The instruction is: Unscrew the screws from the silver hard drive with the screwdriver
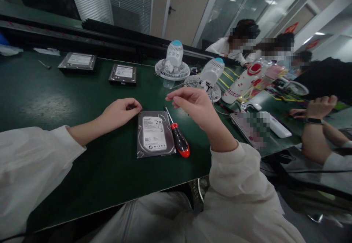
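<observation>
A silver hard drive [154, 133] with a white label lies flat on the green table. At its far left corner is my left hand [121, 111], fingers curled and thumb closed against them at the drive's edge. Right beside the drive, on the table, rests a black and red screwdriver [180, 140], its shaft pointing away from me. My right hand [192, 103] hovers past the screwdriver's tip, thumb and fingers drawn together in a pinch. Whatever may be between those fingertips is too small to make out.
Two more hard drives, one [77, 61] at far left and one [123, 74] nearer, sit toward the back. White fans [174, 57], a patterned bottle [239, 83] and a phone [247, 129] stand or lie to the right. Another person's hand [320, 109] is at far right.
</observation>
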`<state>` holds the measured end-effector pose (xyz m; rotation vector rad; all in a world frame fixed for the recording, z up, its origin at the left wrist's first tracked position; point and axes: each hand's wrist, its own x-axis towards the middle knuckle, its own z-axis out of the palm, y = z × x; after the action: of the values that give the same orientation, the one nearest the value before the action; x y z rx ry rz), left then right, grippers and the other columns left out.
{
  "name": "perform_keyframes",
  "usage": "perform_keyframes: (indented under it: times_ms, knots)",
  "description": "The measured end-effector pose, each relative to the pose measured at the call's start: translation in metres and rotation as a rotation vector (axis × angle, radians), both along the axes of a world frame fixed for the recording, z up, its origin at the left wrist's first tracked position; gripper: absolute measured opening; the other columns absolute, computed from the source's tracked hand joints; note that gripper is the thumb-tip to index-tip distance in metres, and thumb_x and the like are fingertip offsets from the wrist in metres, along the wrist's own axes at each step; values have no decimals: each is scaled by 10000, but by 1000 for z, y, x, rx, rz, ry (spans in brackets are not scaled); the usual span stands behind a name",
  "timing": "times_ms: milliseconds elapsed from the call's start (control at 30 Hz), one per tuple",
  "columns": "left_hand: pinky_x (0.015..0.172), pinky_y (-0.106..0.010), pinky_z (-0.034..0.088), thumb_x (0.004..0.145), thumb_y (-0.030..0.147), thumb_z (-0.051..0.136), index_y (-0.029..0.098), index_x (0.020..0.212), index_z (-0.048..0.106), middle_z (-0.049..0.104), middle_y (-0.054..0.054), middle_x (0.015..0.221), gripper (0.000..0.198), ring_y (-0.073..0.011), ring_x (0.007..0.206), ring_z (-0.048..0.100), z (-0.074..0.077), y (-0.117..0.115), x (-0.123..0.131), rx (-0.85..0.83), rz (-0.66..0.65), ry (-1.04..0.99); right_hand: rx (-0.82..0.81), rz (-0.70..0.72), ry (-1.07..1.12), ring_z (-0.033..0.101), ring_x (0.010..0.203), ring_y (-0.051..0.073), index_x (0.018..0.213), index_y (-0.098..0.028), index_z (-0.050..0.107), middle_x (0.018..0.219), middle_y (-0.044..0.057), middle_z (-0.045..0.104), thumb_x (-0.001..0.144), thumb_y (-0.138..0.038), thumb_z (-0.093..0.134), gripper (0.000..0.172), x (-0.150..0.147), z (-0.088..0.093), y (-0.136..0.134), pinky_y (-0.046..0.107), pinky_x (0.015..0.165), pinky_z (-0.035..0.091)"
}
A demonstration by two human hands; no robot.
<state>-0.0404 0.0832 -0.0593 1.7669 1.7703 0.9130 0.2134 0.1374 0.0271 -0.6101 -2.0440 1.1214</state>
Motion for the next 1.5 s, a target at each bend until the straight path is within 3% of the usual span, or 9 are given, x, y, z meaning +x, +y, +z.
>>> perform_keyframes:
  times_ms: [200,300,433,567,767,1167,1300,1400,1500]
  knots:
    - [725,-335,500,833,462,563,223,923,696,724,-36,937,288,-225,866,654,2,-2,2,-26,2,-6,605,-35,-388,654,974,149,1130,-177,677,1068,88,680,903,-86,497,304,56,-8,-28,300,844,553]
    - [749,-339,509,828,440,566,220,912,703,729,-39,939,273,-227,884,656,3,-2,3,-16,-8,-15,727,10,-706,652,1044,185,1330,-216,561,1233,138,588,869,3,424,529,80,-19,-50,334,840,590]
    - [766,-349,515,834,449,569,224,910,711,730,-37,948,277,-232,893,654,4,-2,3,-22,-10,-13,901,83,-836,668,1043,227,1324,-255,564,1324,162,544,858,-39,490,519,91,-29,-73,397,829,622]
    - [773,-357,509,845,458,568,228,927,706,725,-37,971,281,-233,907,649,3,-2,2,-30,-10,-13,931,146,-803,644,1154,253,1259,-224,607,1360,154,568,891,-122,525,391,86,-29,-78,419,913,616]
    - [792,-368,504,856,458,560,225,949,703,722,-42,995,288,-235,922,642,3,-3,2,-45,-15,-15,971,193,-755,678,1074,208,1208,-170,623,1389,108,627,897,-125,522,330,81,-31,-71,384,918,628]
    - [787,-376,510,856,459,566,227,949,709,726,-48,995,288,-244,927,647,6,-4,3,-61,-9,-32,940,-77,-344,674,1058,211,1146,-276,539,1237,116,647,806,-76,602,400,78,-40,-48,379,806,616]
    - [778,-358,513,850,463,562,226,934,705,732,-38,957,289,-234,895,654,5,-3,4,-49,-20,-45,902,-179,-155,654,1086,227,1197,-281,501,1184,105,648,812,-98,626,444,67,-28,-26,441,892,588]
    - [775,-359,508,851,462,557,226,931,704,729,-39,963,289,-233,891,650,7,-4,5,-58,-15,-28,1034,-187,-64,612,1151,244,1321,-284,424,1208,114,616,837,-137,619,542,53,-8,-4,490,976,549]
    - [774,-363,502,854,464,557,230,941,700,725,-37,972,288,-230,883,644,8,-5,4,-57,-22,-25,1047,-239,99,571,1215,246,1372,-347,345,1265,85,545,930,-273,517,480,30,12,17,513,1011,529]
